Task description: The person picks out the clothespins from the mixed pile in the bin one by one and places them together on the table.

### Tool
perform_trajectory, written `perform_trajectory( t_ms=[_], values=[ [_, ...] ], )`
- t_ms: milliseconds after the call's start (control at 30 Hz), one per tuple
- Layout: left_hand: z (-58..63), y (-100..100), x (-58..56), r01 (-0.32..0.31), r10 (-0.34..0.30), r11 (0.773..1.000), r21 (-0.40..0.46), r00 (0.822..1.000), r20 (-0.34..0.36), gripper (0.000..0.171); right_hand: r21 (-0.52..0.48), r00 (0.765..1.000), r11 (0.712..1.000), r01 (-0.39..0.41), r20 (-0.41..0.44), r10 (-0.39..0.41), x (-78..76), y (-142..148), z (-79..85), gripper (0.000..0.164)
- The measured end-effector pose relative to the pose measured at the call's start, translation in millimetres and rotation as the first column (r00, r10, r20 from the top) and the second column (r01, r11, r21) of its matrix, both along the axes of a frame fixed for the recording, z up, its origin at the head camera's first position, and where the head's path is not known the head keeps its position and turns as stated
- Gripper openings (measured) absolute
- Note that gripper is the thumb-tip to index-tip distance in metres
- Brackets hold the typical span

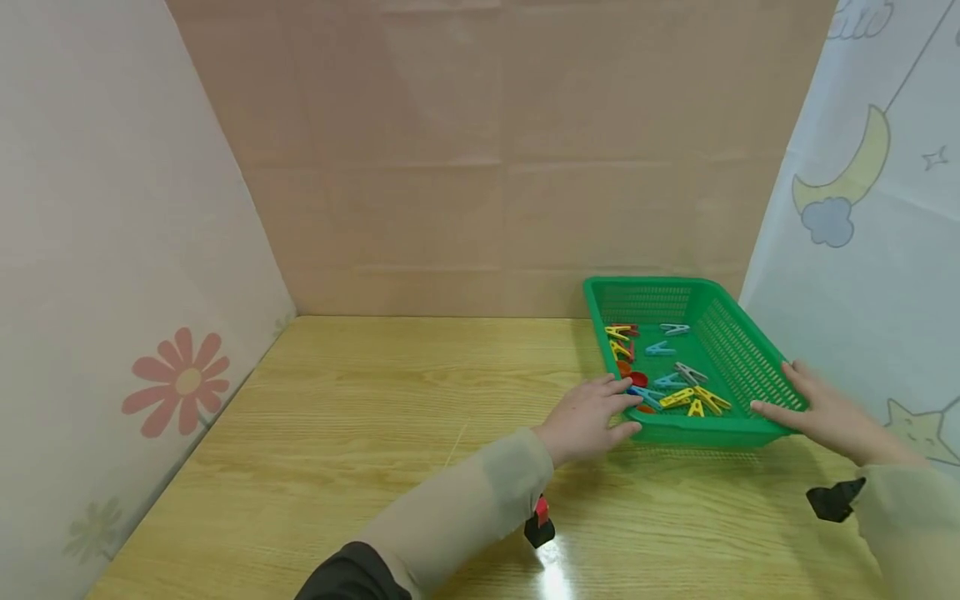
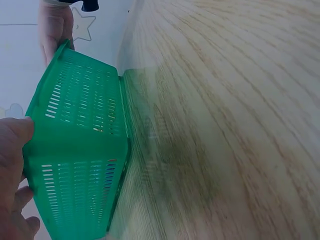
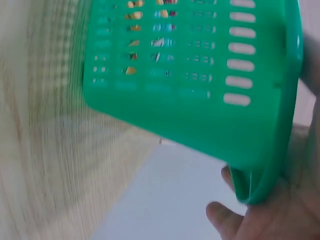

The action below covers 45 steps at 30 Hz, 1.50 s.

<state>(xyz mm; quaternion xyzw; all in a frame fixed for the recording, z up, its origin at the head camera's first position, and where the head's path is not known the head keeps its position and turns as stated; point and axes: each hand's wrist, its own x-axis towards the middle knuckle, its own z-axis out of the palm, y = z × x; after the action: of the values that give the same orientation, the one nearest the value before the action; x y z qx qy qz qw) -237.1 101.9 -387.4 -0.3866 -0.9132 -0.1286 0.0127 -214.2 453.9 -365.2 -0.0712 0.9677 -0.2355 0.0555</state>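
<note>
A green plastic basket with slotted walls stands on the table's far right. Inside lie several clothespins in yellow, blue, red and grey, plus small round red and orange pieces near its left wall. My left hand holds the basket's near left corner, its fingers over the rim; the left wrist view shows this hand against the rim from outside. At the near right corner my right hand grips the rim, thumb on the inner side. The right wrist view shows that hand around the corner, fingers partly hidden.
The wooden table extends to the left of the basket. A brown papered wall rises behind it. A white wall with moon and star drawings stands close on the right, and another wall on the left.
</note>
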Motion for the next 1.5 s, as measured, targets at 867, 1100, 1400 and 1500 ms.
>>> perform_trajectory(
  t_ms=[867,1100,1400,1500],
  values=[
    [-5.0,6.5,-6.2,-0.011,0.008,0.995,0.095,1.000,0.023,0.042,0.001,0.997,0.999,-0.047,0.066,0.047,3.5,17.2,1.5,0.094],
    [-1.7,4.5,-7.0,-0.013,0.008,0.995,0.103,0.999,0.050,0.042,0.001,0.996,0.997,-0.073,0.055,0.072,3.2,18.7,3.3,0.094],
    [4.1,4.3,-11.8,0.025,-0.031,0.993,0.118,0.998,0.051,0.041,0.003,0.994,0.996,-0.094,0.049,0.094,2.7,28.9,8.2,0.093],
    [8.3,3.7,-11.0,0.017,-0.024,0.994,0.109,0.998,0.059,0.040,-0.005,0.993,0.994,-0.107,0.043,0.108,3.6,32.8,10.6,0.092]
  ],
)
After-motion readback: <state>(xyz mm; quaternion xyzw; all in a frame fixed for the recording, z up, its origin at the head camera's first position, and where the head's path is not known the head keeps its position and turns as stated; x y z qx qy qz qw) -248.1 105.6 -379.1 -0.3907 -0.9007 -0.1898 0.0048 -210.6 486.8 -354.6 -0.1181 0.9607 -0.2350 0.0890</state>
